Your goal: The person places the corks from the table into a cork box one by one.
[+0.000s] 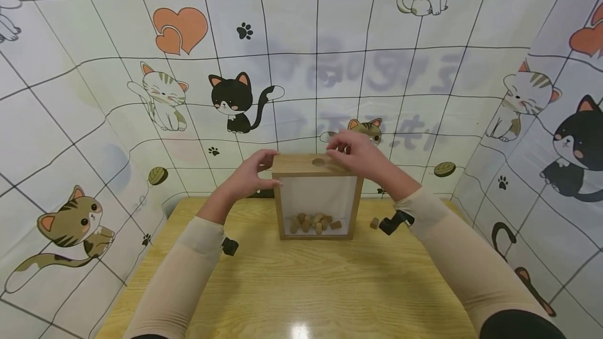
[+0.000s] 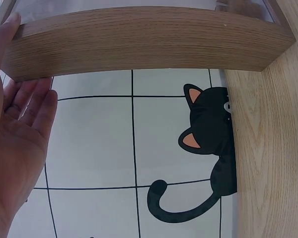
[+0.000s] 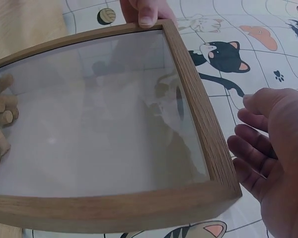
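Observation:
A shallow wooden box frame with a clear front stands upright on the table, a round hole in its top. Several corks lie at its bottom, also visible as corks in the right wrist view. My left hand grips the box's upper left corner, thumb on the front edge and fingers behind. Above the top's right part is my right hand, its fingers loosely bent. From the right wrist, that hand appears beside the top edge with nothing visible in it.
One loose cork lies on the wooden table, right of the box near the right wrist's camera. A cat-patterned sheet hangs behind the table and along both sides.

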The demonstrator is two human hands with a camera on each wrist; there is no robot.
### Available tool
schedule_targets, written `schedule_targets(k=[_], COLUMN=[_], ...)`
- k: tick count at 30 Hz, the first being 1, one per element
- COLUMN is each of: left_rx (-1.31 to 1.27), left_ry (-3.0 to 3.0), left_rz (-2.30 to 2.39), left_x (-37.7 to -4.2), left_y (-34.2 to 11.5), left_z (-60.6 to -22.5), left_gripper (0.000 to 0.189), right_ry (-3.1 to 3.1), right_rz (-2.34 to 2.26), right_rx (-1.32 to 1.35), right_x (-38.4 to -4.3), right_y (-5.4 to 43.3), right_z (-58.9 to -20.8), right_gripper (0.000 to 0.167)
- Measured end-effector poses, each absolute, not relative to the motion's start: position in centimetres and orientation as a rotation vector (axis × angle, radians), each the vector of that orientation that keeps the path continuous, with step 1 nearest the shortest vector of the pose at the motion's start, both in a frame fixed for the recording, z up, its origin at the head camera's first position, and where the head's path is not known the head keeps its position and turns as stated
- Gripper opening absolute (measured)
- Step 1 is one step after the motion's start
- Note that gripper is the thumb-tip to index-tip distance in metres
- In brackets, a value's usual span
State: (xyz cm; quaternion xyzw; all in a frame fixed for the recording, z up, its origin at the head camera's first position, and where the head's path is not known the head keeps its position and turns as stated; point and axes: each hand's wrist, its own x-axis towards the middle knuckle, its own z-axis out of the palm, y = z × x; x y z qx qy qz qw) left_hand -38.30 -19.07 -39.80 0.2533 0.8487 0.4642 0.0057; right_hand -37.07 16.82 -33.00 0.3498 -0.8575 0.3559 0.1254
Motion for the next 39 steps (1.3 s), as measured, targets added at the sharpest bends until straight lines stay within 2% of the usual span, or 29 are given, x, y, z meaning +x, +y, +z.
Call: schedule_targets(k=[22, 39], left_rx=[0.789, 0.779], left_ry=[2.646, 2.663], left_rz=[1.464, 1.448], left_x=[-38.3, -38.3], left_y=[-19.0, -19.1], left_z=[-39.8, -39.8], left_gripper=[0.089, 0.088], right_ry=[-2.395, -2.655], right_rz=[1.087, 1.155], right_rx=[0.686, 0.435], right_x=[-35.0, -34.7], right_y=[25.6, 30.3], right_z=[-37.2, -44.5], right_gripper=[0.009, 0.024])
